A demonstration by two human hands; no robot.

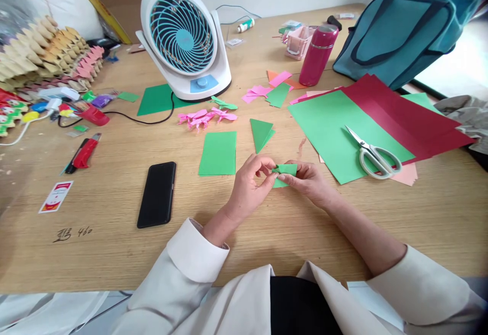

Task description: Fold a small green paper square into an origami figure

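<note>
A small folded piece of green paper [286,169] is held between my two hands, just above the table. My left hand [251,185] pinches its left edge with thumb and fingertips. On the other side my right hand [310,182] grips it, thumb on the front and fingers behind. Beyond the hands lies a green paper triangle [261,134] with a fold in it. To the left is a stack of green paper rectangles [218,153]. Folded pink paper figures [206,117] sit farther back, with a green paper figure [224,103] beside them.
White-handled scissors [375,159] rest on a large green sheet [328,136] beside dark red sheets [404,116]. A black phone [156,195] and a red utility knife [86,152] lie left. A fan [185,40], a pink flask [318,55] and a teal bag [404,35] stand behind.
</note>
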